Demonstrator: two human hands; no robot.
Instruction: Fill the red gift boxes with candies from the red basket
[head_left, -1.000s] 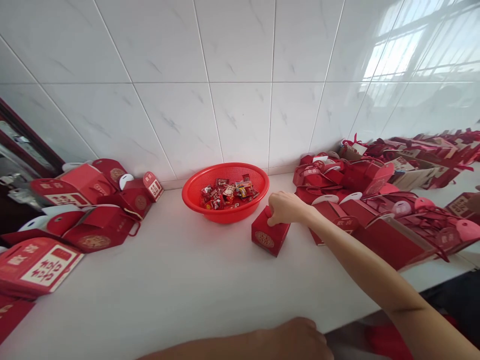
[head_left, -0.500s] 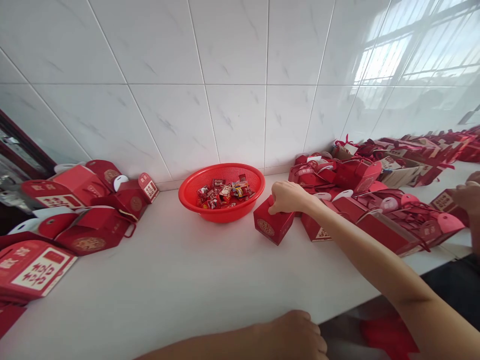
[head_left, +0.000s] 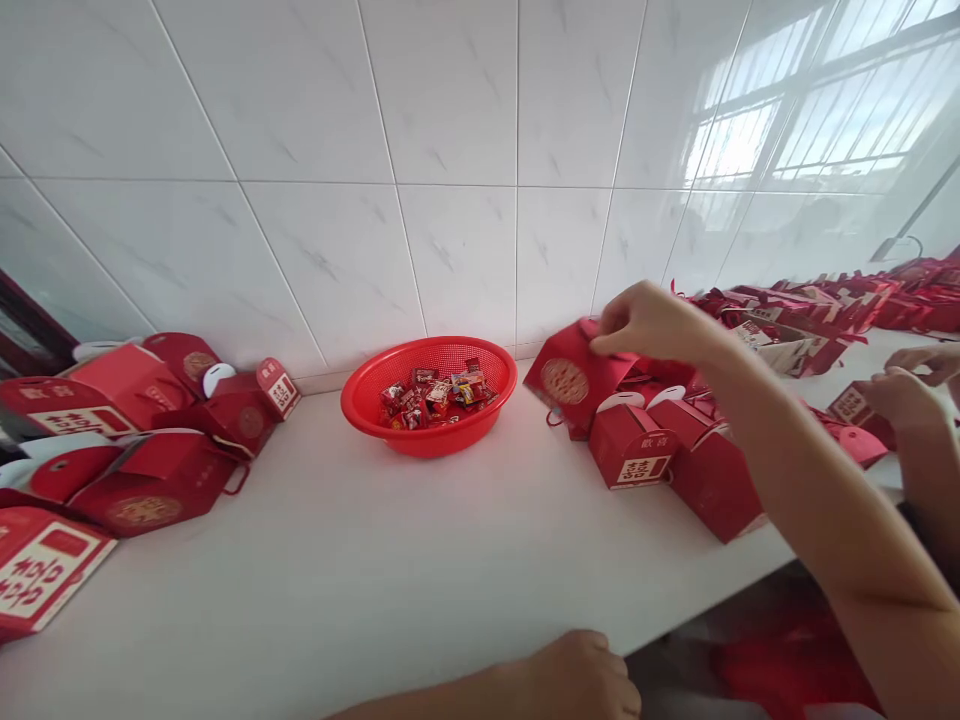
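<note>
My right hand (head_left: 637,322) grips the top of a red box (head_left: 571,375) with a gold round emblem, held tilted at the wall side of the counter, right of the basket. Just in front of it stands a red box with white lettering panel (head_left: 636,445), beside a longer red box (head_left: 716,480). My left hand (head_left: 581,680) rests at the counter's front edge, fingers curled; nothing shows in it. A red plastic basket (head_left: 427,445) holds several wrapped candies (head_left: 439,395).
Several red boxes (head_left: 157,480) stand at the left. More red boxes (head_left: 810,310) line the wall at the right. Another person's hands (head_left: 911,390) hold a red box (head_left: 855,402) at the right edge. White tiles back the counter (head_left: 360,580).
My right hand has moved up and to the right with a red box, toward the wall. The view has shifted slightly right. My left hand has stayed near the front edge.
</note>
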